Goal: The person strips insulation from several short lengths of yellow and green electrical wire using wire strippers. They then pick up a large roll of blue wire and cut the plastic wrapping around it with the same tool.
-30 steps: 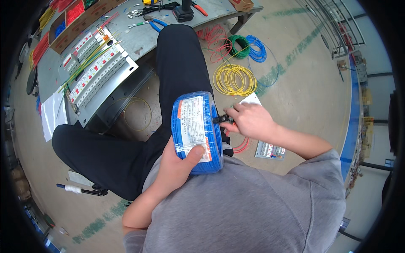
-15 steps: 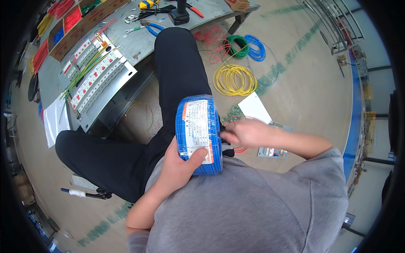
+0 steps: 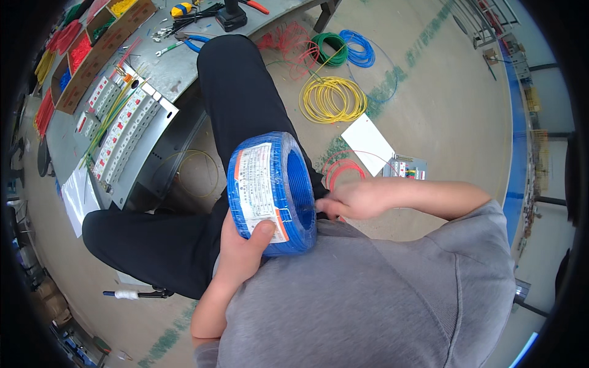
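Observation:
A coil of blue wire in clear film, with a white and orange label on its outer side, rests on edge in my lap. My left hand grips it from the left, thumb across the label's lower end. The fingers behind the coil are hidden. At the coil's right-hand opening is my right hand, its fingers bent and closed together by the inner rim. What they pinch, if anything, is too small and blurred to make out.
On the left, a metal workbench carries a panel of circuit breakers, blue pliers and a partitioned cardboard box. Yellow, green, blue and red wire coils lie on the floor beside a white sheet.
The coil has turned so its hollow centre shows more on the right, and it sits slightly further left with my left hand. My right hand stays close to its opening.

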A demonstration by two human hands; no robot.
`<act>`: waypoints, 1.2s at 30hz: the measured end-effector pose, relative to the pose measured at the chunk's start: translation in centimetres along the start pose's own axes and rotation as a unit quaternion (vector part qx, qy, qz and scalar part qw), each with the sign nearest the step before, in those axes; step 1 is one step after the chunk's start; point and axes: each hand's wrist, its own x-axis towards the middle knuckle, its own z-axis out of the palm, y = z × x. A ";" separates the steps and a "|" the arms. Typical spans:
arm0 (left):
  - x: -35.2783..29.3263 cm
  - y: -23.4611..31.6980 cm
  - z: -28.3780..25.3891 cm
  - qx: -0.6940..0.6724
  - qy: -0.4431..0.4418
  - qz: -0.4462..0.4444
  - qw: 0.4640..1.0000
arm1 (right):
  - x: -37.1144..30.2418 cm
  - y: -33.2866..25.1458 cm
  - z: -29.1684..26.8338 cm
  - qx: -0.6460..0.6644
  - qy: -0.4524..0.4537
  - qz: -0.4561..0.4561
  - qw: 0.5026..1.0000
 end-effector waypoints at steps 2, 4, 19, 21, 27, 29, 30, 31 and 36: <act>0.3 -0.1 0.1 -0.003 -0.005 0.012 1.000 | 0.6 0.3 -0.3 -0.196 0.172 -0.063 0.963; 0.4 0.0 0.3 0.000 -0.007 0.022 1.000 | 1.1 -0.5 -1.9 -0.328 0.293 -0.066 0.896; 0.4 -0.2 -0.1 0.012 -0.019 0.028 0.999 | 1.1 1.3 0.8 0.018 0.073 -0.084 0.994; 0.3 -0.3 0.2 0.030 -0.014 0.031 0.999 | 0.9 -0.8 -1.9 -0.237 0.138 0.002 0.962; 0.6 -0.4 0.1 0.006 -0.014 0.021 1.000 | 0.9 -0.4 0.7 -0.248 0.246 -0.011 0.937; 0.4 -0.3 0.2 0.000 -0.011 0.008 1.000 | -0.5 -1.7 1.2 -0.084 0.103 -0.014 0.991; 0.2 -0.3 0.3 0.008 -0.011 0.010 1.000 | -1.6 -3.0 0.8 0.002 0.031 -0.014 0.999; 0.2 -0.4 0.3 0.017 -0.011 0.011 1.000 | -2.4 -4.3 0.1 0.055 -0.067 0.014 0.996; 0.3 -0.7 -0.2 0.003 -0.011 0.030 0.999 | -1.0 -1.8 -0.6 0.111 -0.122 -0.075 0.983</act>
